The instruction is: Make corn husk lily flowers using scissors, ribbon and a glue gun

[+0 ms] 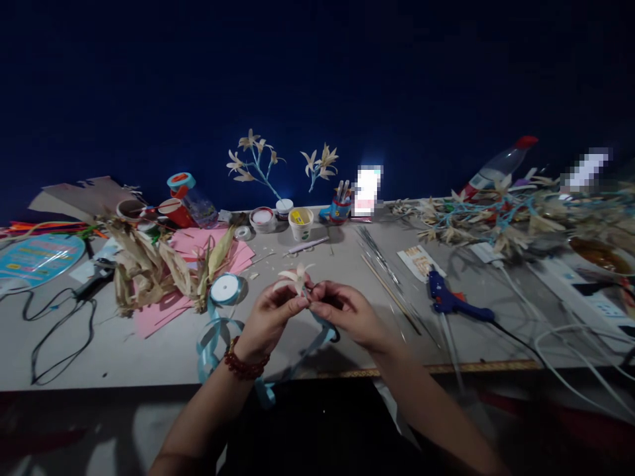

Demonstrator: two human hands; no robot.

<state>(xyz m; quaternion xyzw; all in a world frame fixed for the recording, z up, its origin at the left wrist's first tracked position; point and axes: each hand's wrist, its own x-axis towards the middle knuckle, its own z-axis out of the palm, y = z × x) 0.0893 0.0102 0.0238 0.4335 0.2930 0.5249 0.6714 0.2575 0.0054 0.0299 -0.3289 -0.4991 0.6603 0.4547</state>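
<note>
At the table's front middle, my left hand (278, 309) pinches a pale corn-husk flower (299, 277) near its base, petals pointing up. Against it my right hand (342, 311) is closed, its thumb and fingers pressed together at the flower's stem. A light blue ribbon (317, 340) trails down from under the right hand and over the table edge. What the right fingertips grip is partly hidden; ribbon and stem meet there. Left of my hands lies a ribbon spool (225, 289) with loose blue loops below it.
Dried corn husks (143, 271) lie on pink paper (159, 317) to the left. Wire rods (384, 264) and a blue glue gun (454, 301) with its cord are on the right. Finished flower sprigs (258, 162) stand behind small tubs (301, 225). More sprigs (501, 211) pile up at the far right.
</note>
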